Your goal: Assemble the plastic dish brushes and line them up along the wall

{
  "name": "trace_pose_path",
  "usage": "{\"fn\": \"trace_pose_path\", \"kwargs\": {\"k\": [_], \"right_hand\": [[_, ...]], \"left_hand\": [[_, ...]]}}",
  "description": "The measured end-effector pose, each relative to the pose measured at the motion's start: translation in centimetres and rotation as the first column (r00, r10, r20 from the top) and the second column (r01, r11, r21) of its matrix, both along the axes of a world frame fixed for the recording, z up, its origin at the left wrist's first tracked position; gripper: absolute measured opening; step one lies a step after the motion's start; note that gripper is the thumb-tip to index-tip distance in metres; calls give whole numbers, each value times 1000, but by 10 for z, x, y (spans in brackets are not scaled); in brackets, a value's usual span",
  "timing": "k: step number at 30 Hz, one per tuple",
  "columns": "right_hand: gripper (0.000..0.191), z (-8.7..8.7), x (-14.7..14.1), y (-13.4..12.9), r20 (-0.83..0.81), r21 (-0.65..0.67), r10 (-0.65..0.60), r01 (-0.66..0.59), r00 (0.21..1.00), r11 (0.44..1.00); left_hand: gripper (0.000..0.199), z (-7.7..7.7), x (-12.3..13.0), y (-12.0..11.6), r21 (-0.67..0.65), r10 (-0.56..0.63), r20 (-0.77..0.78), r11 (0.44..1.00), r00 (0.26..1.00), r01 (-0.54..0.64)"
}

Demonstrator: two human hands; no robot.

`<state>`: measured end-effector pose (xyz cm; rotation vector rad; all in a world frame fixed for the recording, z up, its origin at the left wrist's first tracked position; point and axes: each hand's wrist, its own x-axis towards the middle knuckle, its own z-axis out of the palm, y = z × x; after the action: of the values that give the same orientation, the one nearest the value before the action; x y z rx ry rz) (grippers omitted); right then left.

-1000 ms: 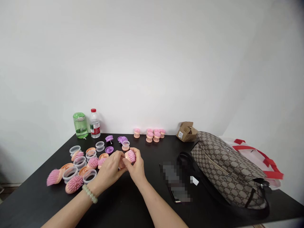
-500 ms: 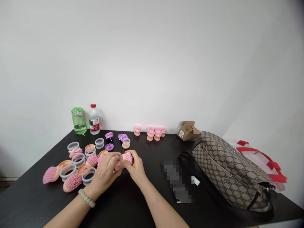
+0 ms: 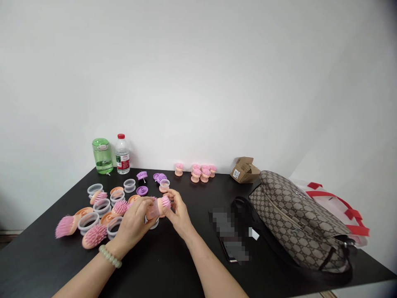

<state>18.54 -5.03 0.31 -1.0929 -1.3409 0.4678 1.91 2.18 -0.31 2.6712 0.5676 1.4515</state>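
Note:
Between my hands is a small round scrub brush with pink bristles, a peach head and a translucent waist, tilted on its side above the table. My left hand is closed around its base end, partly hiding it. The fingers of my right hand curl around the bristle end. A translucent ring lies just behind my left fingers. Left of my hands are loose parts: a pink-bristled head, translucent rings and peach discs. A larger pink brush lies at far left.
Several assembled pink brushes stand by the wall. Purple parts lie behind my hands. A green bottle and a red-capped water bottle stand at back left. At right are a cardboard box, a phone and a patterned bag.
The brush in my hands has tilted and shows more of its translucent waist. My right fingers have lifted and opened slightly around the bristle end. The view has shifted a little.

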Motion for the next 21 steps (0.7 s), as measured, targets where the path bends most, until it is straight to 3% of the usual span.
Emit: {"fn": "trace_pose_path", "kwargs": {"k": [6,11,14,18,21], "right_hand": [[38,-1,1,-1,68,-72,-34,39,997,997],[54,-1,-2,-4,-30,-1,85,-85,996,996],[64,-3,-2,-3,-38,-29,87,-88,996,996],[47,-4,-2,-1,-22,-102,50,-52,999,993],[54,-4,-3,-1,-54,-51,116,-119,992,992]], "left_hand": [[19,7,-2,-5,94,-26,-43,995,999,30],[16,13,-4,-6,155,51,-40,987,998,-44],[18,16,-4,-8,175,60,-38,983,997,-53],[17,18,-3,-11,191,55,-41,980,998,-46],[18,18,-3,-11,201,61,-46,978,997,-51]]}}
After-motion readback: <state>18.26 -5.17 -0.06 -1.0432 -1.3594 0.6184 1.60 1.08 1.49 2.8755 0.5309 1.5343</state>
